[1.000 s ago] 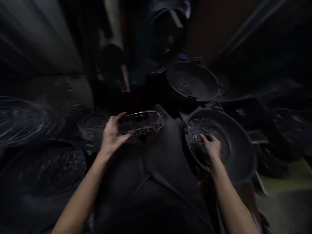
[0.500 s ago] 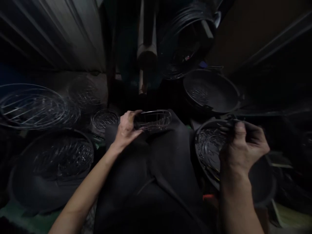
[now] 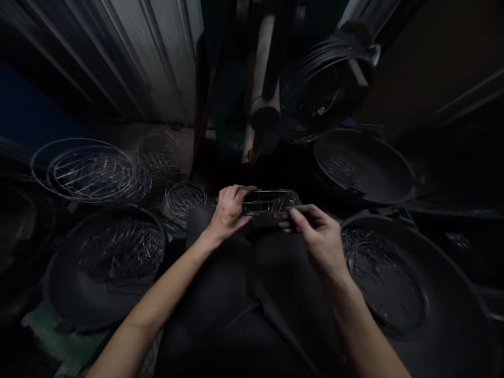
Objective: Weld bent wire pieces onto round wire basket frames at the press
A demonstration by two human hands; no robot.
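Fingers of the left hand [image 3: 227, 214] clasp one end of a round silver wire frame [image 3: 271, 202] above the person's black-clothed lap [image 3: 244, 283]; those of the right hand [image 3: 321, 235] are pinched together by its other end, too dark to tell whether around anything. Outward, a broad black round pan [image 3: 449, 299] with thin dark wires [image 3: 366, 252] lies on the right, another black pan [image 3: 76, 291] on the left, and silver wire racks [image 3: 94, 176] beyond it.
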